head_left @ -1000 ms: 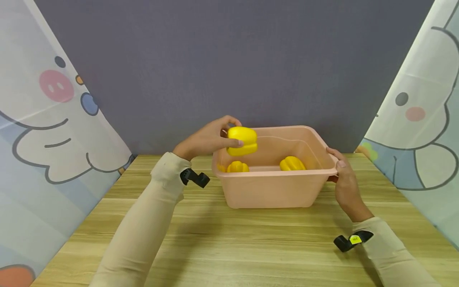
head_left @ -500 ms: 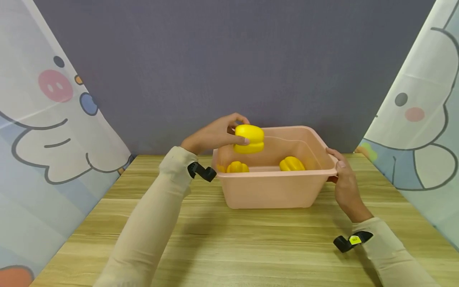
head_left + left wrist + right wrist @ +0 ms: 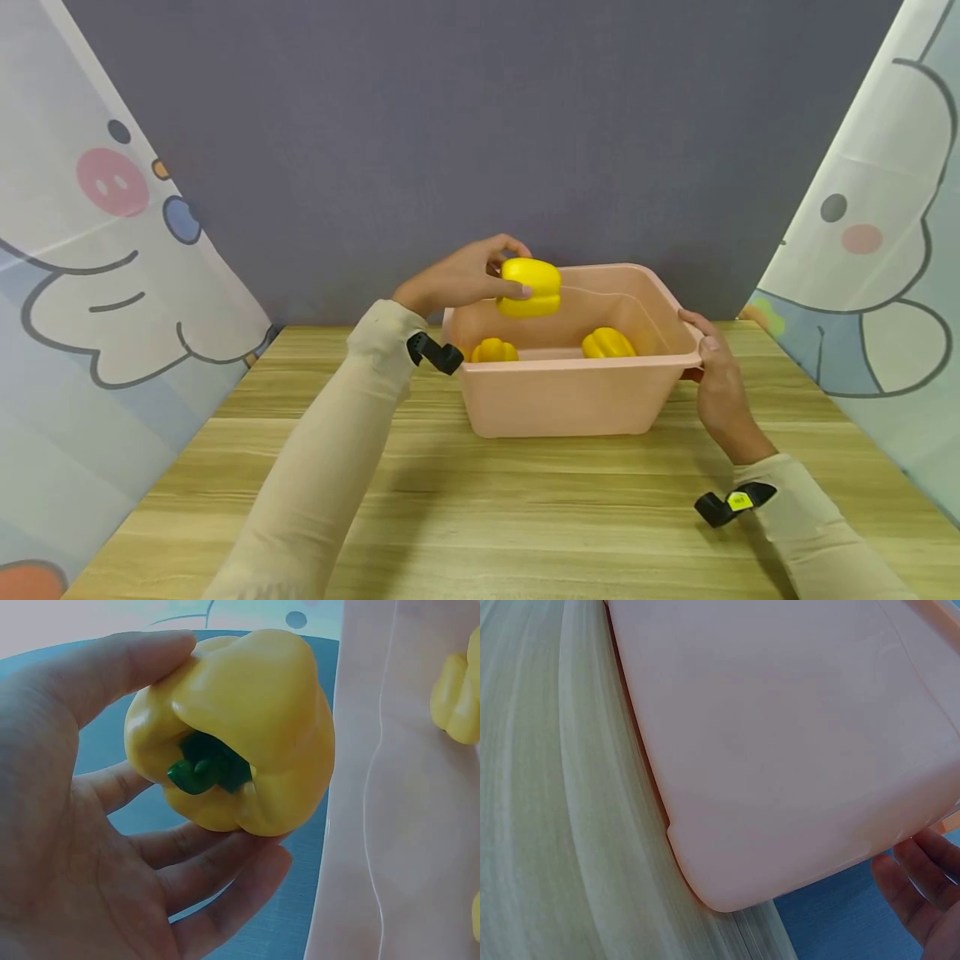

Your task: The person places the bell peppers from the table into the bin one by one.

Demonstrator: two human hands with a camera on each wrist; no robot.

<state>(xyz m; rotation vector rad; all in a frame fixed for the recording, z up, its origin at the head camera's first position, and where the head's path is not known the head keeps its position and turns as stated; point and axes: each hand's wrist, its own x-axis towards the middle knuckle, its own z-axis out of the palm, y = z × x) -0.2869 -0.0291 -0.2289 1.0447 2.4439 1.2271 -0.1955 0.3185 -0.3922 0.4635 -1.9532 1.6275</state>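
Note:
My left hand [image 3: 461, 277] holds a yellow bell pepper [image 3: 542, 273] over the left part of a pink plastic tub [image 3: 562, 402]. In the left wrist view, the thumb lies on one side of the bell pepper [image 3: 262, 712] and the fingers curl round the other; its green stem [image 3: 201, 766] faces the palm. Two more yellow bell peppers lie inside the tub, one at the left [image 3: 493, 351] and one at the right [image 3: 607, 343], partly hidden by the front wall. My right hand [image 3: 723, 392] grips the tub's right rim, thumb on top and fingers underneath.
The tub stands on a wood-grain table [image 3: 525, 517], near its back edge. Behind rises a dark grey wall panel [image 3: 480, 125]. Cartoon-printed sheets flank the table at left [image 3: 90, 333] and right [image 3: 877, 292].
My left hand has carried the bell pepper to the right and slightly up, further over the tub. My right hand and the tub have stayed in place.

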